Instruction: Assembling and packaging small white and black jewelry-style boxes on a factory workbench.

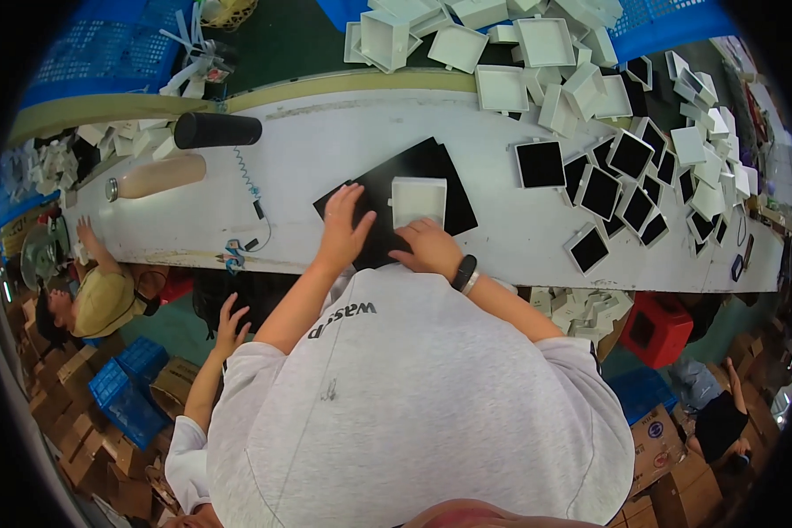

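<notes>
A small white open-topped box (420, 194) stands on overlapping black sheets (427, 160) on the white bench in front of me. My right hand (433, 247), with a dark band on the wrist, closes over the box's near edge; its fingertips are partly hidden there. To the left of the box, my left hand (343, 225) lies on the black sheets with its fingers apart and nothing in them.
Several white boxes with black insides (600, 192) lie on the right; empty-looking white boxes (544, 41) pile up beyond the bench. A black cylinder (218, 130), a bottle (157, 178) and a coiled cord (247, 176) are on the left. A co-worker's hand (230, 326) shows behind my left arm.
</notes>
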A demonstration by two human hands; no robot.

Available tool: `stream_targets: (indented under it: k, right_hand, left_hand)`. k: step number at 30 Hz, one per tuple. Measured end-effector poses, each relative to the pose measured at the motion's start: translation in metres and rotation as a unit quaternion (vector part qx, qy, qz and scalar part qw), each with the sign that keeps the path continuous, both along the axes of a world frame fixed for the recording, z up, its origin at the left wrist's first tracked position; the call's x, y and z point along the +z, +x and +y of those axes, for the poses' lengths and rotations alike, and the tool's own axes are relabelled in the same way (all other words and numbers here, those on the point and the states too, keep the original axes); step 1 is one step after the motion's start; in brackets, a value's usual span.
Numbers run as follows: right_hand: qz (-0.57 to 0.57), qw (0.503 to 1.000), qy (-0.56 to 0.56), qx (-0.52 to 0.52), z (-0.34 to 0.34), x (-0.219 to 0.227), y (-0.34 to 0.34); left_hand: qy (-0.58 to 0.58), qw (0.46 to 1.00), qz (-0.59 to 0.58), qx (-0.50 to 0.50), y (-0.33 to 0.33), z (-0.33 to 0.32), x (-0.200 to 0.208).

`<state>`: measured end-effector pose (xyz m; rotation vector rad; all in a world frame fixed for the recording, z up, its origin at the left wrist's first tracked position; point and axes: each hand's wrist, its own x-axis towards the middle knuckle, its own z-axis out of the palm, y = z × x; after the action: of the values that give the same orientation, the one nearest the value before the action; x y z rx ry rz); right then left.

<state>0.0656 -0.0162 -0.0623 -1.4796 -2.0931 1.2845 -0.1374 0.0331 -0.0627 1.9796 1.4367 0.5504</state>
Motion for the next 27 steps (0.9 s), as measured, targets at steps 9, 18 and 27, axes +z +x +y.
stream_targets:
  k: [9,18,27]
  right_hand:
    - [-0.104,0.976,0.191,0.011,0.015,0.019,-0.021]
    - [0.156,0.971,0.008,-0.182,0.025,0.025,0.025]
    - [0.133,0.968,-0.08,-0.198,0.101,0.007,0.052]
  left_hand:
    - [0.028,0.999,-0.016,0.011,-0.003,-0.021,-0.027]
    - [0.059,0.997,-0.013,0.04,0.0,-0.023,-0.026]
    - [-0.044,0.998,-0.026,0.033,0.045,0.016,0.001]
